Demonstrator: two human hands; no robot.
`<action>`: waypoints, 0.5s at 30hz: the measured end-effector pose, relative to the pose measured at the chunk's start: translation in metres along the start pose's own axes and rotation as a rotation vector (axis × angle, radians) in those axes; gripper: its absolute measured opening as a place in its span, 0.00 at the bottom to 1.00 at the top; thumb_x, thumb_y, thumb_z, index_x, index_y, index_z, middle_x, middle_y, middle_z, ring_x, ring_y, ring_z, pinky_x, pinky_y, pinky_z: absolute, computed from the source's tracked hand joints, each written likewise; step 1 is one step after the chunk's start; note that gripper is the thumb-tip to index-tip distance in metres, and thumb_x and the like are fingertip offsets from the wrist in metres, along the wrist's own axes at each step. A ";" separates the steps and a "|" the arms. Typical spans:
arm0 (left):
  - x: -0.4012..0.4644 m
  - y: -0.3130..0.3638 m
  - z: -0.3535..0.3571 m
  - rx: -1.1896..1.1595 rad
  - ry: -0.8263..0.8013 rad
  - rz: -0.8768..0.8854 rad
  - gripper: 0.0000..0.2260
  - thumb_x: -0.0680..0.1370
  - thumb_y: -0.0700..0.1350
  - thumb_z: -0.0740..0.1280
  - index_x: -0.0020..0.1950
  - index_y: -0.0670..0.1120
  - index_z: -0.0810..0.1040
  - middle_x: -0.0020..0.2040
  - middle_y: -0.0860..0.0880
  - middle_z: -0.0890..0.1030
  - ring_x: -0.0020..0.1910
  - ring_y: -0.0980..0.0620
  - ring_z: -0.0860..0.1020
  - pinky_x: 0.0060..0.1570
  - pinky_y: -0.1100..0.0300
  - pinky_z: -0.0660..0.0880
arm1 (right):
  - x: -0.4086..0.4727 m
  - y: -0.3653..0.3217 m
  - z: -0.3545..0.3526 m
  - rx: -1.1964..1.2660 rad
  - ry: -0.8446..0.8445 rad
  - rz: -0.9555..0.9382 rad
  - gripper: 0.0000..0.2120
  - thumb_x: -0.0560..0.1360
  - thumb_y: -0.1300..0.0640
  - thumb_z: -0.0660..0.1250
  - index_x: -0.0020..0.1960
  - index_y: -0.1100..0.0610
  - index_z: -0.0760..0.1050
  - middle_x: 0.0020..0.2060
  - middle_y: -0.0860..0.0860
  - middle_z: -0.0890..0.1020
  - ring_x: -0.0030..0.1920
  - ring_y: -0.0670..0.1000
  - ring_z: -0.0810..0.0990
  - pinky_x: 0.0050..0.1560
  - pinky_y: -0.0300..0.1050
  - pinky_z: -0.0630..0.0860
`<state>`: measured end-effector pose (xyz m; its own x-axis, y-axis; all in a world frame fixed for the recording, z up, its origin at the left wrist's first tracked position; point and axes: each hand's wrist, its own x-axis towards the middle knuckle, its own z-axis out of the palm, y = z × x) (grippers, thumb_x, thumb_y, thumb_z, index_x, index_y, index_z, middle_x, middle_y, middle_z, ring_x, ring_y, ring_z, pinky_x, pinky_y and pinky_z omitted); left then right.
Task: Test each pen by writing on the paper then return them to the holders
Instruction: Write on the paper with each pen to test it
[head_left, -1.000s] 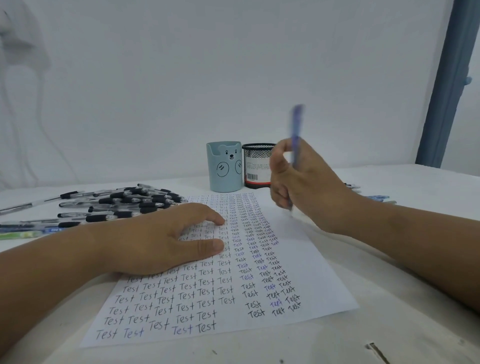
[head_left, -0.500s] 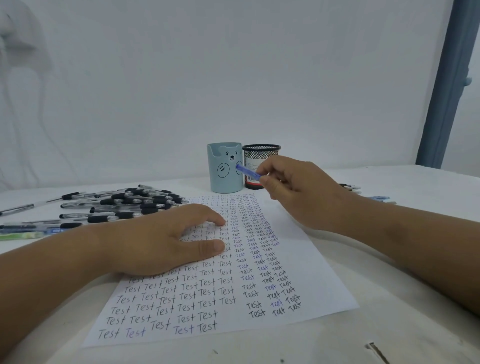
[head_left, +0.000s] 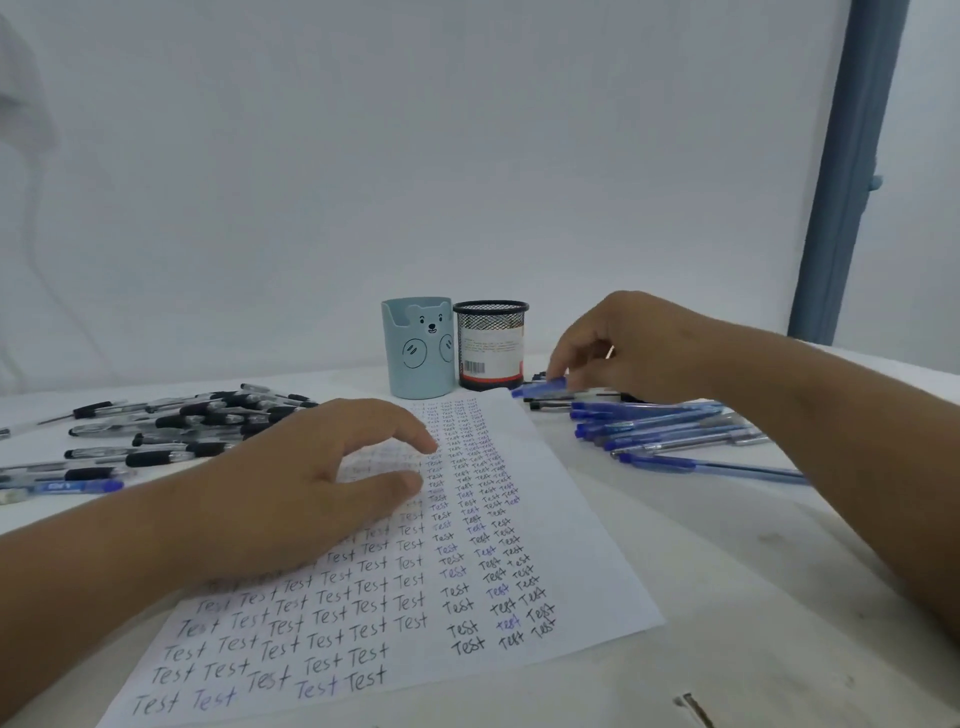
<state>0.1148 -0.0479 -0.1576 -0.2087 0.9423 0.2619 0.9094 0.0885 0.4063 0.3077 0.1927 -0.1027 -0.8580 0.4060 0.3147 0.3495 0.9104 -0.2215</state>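
A white sheet of paper (head_left: 566, 525) covered with rows of the word "Test" lies on the table. My left hand (head_left: 317, 483) rests on its upper left part, fingers loosely spread. My right hand (head_left: 623, 348) hovers low at the right, behind the sheet, its fingertips pinching a blue pen (head_left: 540, 388) that lies nearly flat on the table. Behind the paper stand a light-blue bear holder (head_left: 418, 348) and a black mesh holder (head_left: 490, 345), side by side.
Several black-grip pens (head_left: 171, 431) lie scattered to the left of the paper. Several blue pens (head_left: 660, 426) lie in a row to its right, under my right forearm. A white wall rises behind; a blue post (head_left: 841, 171) stands at the far right.
My right hand swung the blue pen down from upright, carried it rightward past the holders and lowered it to the table by the blue pens. My left hand stayed on the paper.
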 end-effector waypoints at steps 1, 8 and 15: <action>0.000 0.001 0.001 0.012 0.004 0.014 0.15 0.74 0.66 0.63 0.61 0.75 0.70 0.63 0.80 0.67 0.63 0.82 0.60 0.59 0.71 0.63 | -0.002 0.003 -0.004 -0.036 -0.036 0.017 0.10 0.75 0.58 0.73 0.44 0.41 0.83 0.36 0.41 0.83 0.40 0.43 0.79 0.43 0.39 0.73; 0.000 -0.003 0.003 0.057 0.012 0.047 0.15 0.74 0.65 0.66 0.61 0.74 0.71 0.63 0.79 0.67 0.63 0.80 0.62 0.61 0.68 0.64 | -0.008 0.014 -0.020 -0.159 -0.257 0.158 0.10 0.72 0.59 0.76 0.42 0.43 0.84 0.32 0.37 0.83 0.41 0.44 0.82 0.45 0.40 0.78; 0.001 -0.004 -0.001 0.056 0.030 0.033 0.16 0.73 0.66 0.65 0.60 0.75 0.72 0.64 0.78 0.69 0.65 0.78 0.64 0.66 0.63 0.63 | -0.007 0.015 -0.022 -0.173 -0.202 0.108 0.14 0.69 0.64 0.76 0.42 0.44 0.82 0.38 0.42 0.84 0.41 0.48 0.82 0.43 0.44 0.79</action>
<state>0.1104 -0.0480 -0.1579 -0.1883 0.9348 0.3011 0.9344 0.0762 0.3479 0.3270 0.2053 -0.0876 -0.8635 0.4934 0.1040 0.4876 0.8696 -0.0775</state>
